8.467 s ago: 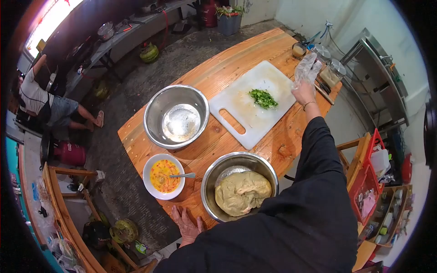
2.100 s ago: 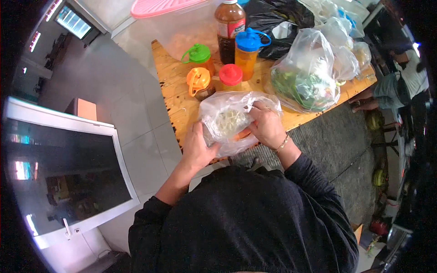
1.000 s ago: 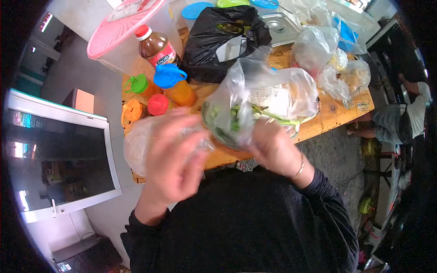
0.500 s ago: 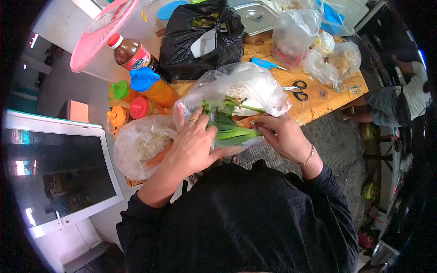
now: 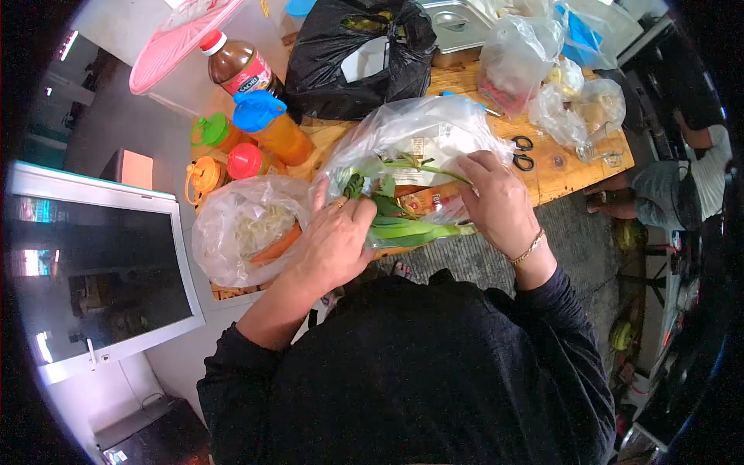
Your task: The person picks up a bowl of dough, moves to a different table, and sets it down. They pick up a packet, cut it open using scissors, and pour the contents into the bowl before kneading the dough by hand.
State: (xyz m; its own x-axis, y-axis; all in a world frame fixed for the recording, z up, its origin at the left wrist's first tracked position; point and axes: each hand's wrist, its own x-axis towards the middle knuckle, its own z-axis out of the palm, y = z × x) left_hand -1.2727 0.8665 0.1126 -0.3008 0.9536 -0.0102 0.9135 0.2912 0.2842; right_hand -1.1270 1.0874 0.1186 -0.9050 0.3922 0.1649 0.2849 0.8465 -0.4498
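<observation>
A clear plastic bag [image 5: 434,124] lies open on the wooden table, with green leafy stalks [image 5: 407,230], a white package [image 5: 446,149] and an orange packet [image 5: 426,200] in it. My left hand [image 5: 335,236] is at the bag's left side, its fingers curled over the edge and leaves; what they grip is partly hidden. At the right side, my right hand [image 5: 500,201] has its fingers bent at the end of a thin green stem [image 5: 434,169]. Left of my left hand, another clear bag [image 5: 217,240] holds pale sprouts [image 5: 263,229] and a carrot [image 5: 277,246].
Behind stand squeeze bottles [image 5: 246,161], a brown sauce bottle [image 5: 236,66], a black bag [image 5: 341,70] and a pink-lidded tub [image 5: 182,46]. Scissors [image 5: 523,153] and more bags [image 5: 519,66] lie at the right on the table [image 5: 566,167]. A person [image 5: 666,182] is at far right.
The view went from the dough table to this one. The sprout bag was let go, and the greens bag was opened wider. Just now my right hand moved up from the bag's edge to the stem.
</observation>
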